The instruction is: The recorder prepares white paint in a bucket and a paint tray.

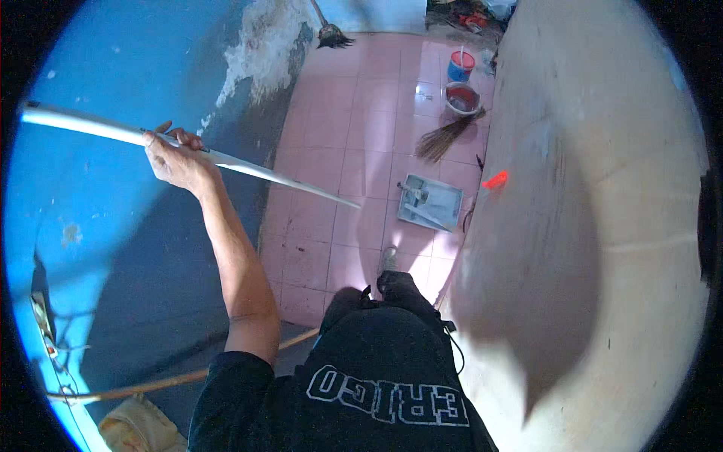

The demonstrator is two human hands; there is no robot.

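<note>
My left hand [179,160] is closed around a long white pole [256,169], out in front of the blue wall on the left. From the upper left the pole slants down to the right, and its thin end hangs over the pink tiles. No part of my right hand shows. On the floor ahead, right of the pole's thin end, lies a grey paint tray [444,197] with a brush-like tool in it.
A stick broom [444,141] leans by a reddish tub [462,98] and a small blue pail [460,68]. Another broom [332,35] stands at the far end. Pale wall [648,226] bounds the right. Behind my left arm are a wooden stick [166,386] and cloth [139,426].
</note>
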